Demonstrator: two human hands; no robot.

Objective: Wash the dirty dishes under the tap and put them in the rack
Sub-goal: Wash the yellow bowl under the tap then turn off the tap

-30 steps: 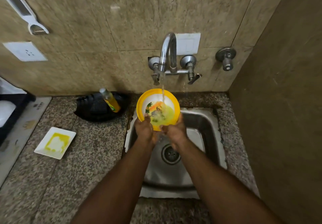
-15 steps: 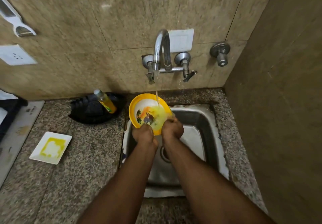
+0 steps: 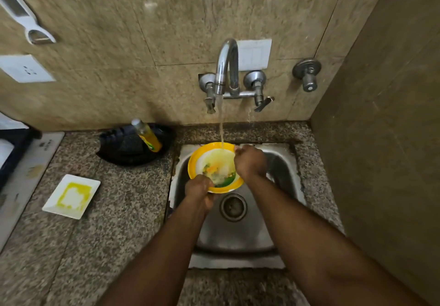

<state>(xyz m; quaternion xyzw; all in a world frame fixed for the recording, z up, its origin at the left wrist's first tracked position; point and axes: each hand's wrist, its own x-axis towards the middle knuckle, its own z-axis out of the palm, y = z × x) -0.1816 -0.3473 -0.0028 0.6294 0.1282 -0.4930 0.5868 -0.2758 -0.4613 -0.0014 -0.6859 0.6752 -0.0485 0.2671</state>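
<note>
Lower now than half a second ago, the yellow-rimmed plate has come down from up near the spout to sit over the far left part of the sink, and the right hand has slid from its near edge up onto its far right side. Water from the tap falls in a thin stream onto the plate's far rim, just beside that right hand, and a yellowish film with green and orange scraps lies across its near half. The left hand grips the near left rim, fingers curled under it; the right hand is closed over the far right rim, and whether its fingers are rubbing the face or only holding I cannot tell. To my eye this is the washing step for the first dish, about midway: residue is plainly left. Next, I'd say, the plate wants turning so the stream reaches the soiled near half. Further left on the granite counter a white square plate smeared yellow waits its turn, well apart from the sink. Beyond it a soap bottle leans in a black holder by the wall. No rack that I can be sure of shows.
</note>
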